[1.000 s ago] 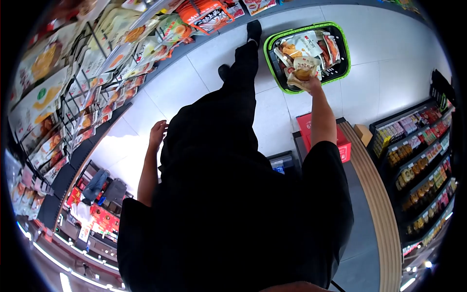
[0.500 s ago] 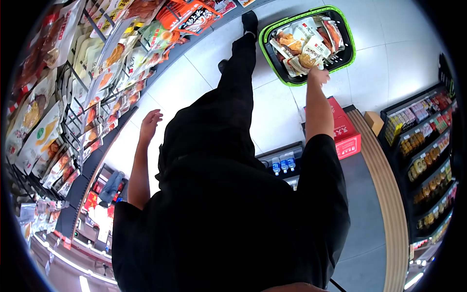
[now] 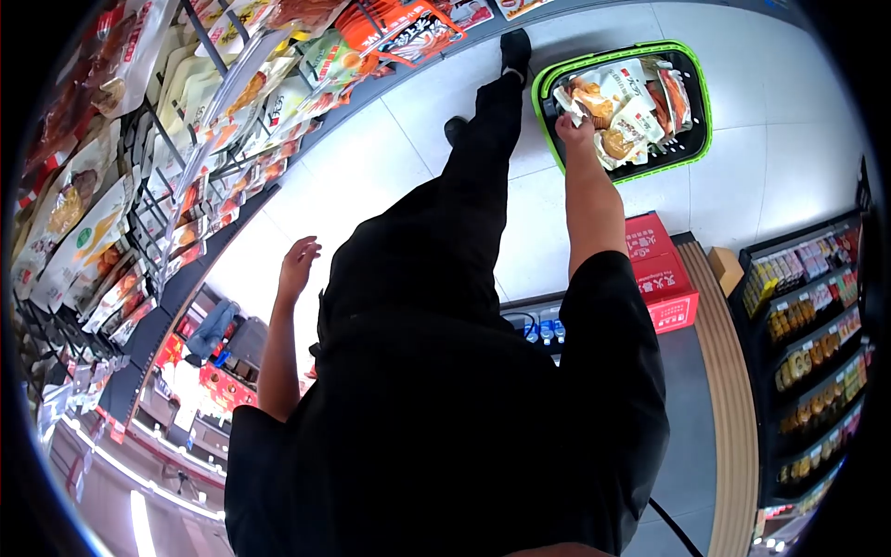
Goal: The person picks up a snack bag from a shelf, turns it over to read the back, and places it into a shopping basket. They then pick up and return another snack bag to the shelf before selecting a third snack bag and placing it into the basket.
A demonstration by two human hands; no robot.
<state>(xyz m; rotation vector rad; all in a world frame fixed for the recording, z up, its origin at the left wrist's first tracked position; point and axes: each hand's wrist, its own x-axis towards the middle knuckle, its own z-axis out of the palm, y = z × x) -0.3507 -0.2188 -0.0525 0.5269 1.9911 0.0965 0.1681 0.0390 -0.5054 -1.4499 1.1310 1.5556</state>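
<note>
A black basket with a green rim (image 3: 703, 139) stands on the tiled floor, holding several plastic food packets. My right hand (image 3: 575, 132) is at the basket's left side, its fingers closed on the edge of a white food packet (image 3: 568, 104). Beside it lie a packet showing a round brown food (image 3: 620, 142) and reddish packets (image 3: 674, 100). My left hand (image 3: 299, 263) hangs in the air beside my leg, fingers apart and slightly bent, with nothing in it.
Racks of hanging food packets (image 3: 70, 209) line the left. Red boxes (image 3: 661, 283) stand below the basket, beside a wooden slatted edge (image 3: 733, 408). A dark shelf unit with jars and packs (image 3: 817, 353) is at the right. Bottles (image 3: 546, 331) stand near my hip.
My right hand has moved from the basket's near edge to its left side and onto a packet there. The view has shifted, so the basket appears farther right and lower.
</note>
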